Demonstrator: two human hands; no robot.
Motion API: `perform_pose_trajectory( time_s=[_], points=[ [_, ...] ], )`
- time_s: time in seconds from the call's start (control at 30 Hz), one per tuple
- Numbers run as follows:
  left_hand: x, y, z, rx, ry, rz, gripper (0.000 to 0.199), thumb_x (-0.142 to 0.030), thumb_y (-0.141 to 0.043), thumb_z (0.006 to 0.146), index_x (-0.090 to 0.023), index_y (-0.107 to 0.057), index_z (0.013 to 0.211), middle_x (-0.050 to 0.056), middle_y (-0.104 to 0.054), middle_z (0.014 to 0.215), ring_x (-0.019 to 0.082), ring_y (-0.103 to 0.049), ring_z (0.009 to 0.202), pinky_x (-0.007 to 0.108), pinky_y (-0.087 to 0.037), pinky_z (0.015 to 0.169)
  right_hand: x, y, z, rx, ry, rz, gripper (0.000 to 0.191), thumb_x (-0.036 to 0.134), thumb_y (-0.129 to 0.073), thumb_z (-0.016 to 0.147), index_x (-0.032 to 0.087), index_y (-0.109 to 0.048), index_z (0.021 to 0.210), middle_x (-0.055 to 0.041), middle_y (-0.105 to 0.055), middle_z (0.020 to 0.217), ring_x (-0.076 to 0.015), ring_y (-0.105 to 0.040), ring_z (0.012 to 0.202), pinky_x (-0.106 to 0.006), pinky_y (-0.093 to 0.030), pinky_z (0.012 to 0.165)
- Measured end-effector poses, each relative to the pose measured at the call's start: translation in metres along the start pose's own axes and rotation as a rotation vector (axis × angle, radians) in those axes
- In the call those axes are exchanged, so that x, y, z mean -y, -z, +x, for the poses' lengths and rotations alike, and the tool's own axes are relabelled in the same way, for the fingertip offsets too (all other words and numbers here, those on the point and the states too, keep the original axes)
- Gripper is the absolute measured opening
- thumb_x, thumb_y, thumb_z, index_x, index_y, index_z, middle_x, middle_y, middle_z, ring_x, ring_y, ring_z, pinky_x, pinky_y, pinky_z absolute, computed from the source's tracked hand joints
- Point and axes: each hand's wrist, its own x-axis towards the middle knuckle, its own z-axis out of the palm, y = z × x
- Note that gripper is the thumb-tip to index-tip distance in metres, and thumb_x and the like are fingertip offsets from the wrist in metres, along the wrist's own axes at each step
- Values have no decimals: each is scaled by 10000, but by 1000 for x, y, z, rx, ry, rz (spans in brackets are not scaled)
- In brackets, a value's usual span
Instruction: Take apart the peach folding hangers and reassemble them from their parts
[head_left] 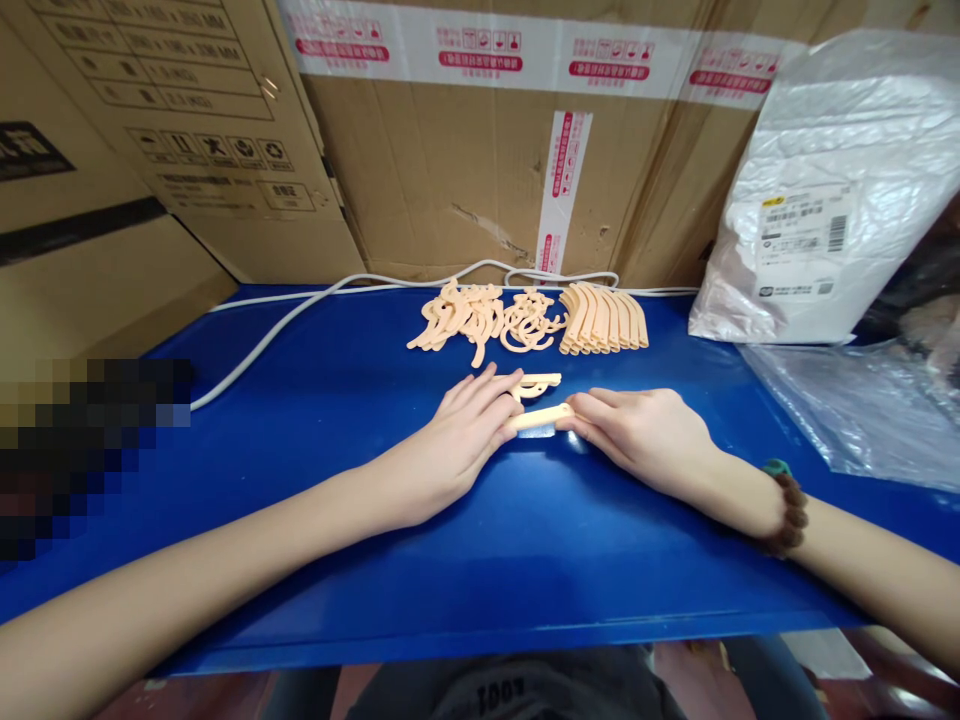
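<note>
Between my two hands is a cream plastic hanger arm (541, 417), held low over the table. My left hand (461, 435) grips its left end, with the fingers closed round it. At the other end, my right hand (637, 430) pinches it between thumb and fingers. Just beyond the left fingertips lies another cream plastic piece (538, 380), partly hidden by that hand. Farther back are a loose pile of curved pieces (465, 318), a small heap of hook-shaped pieces (529, 320) and a neat row of hanger arms (602, 318).
Cardboard boxes (450, 170) wall off the back and left of the blue table (480, 570). A white cable (277, 330) runs along the back. At the right, a white plastic mailer bag (825, 200) stands beside clear plastic film (877, 410).
</note>
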Motion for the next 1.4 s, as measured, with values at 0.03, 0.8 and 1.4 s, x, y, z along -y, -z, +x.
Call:
perform_pose_trajectory(
  time_s=[0.03,0.8,1.4],
  points=[
    [0,0,0,-1,1,0,347,-382,-248,1079,-207,-517,1211,93,-293,1650,289,-160,1556,567,-168,1259,0,-1,0,-5,-1,-10,667,570,-100,1062,195,-624,890,-34,-682,751,-141,-583,552,-290,-189,503],
    [6,10,1,-78,-5,111,406,-453,-308,1061,-267,-596,1279,66,-478,1530,280,-374,1421,543,-328,1166,-9,8,-5,-108,344,127,507,552,-447,993,196,-589,662,2,-547,550,-122,-454,501,-294,-269,559],
    [12,5,0,-202,-16,14,345,-406,-518,1002,-212,-573,1283,73,-562,1414,266,-479,1303,448,-391,1121,-6,4,2,-123,439,166,317,423,-578,946,134,-686,1022,-119,-636,1015,-228,-515,869,-350,-389,790]
  ],
)
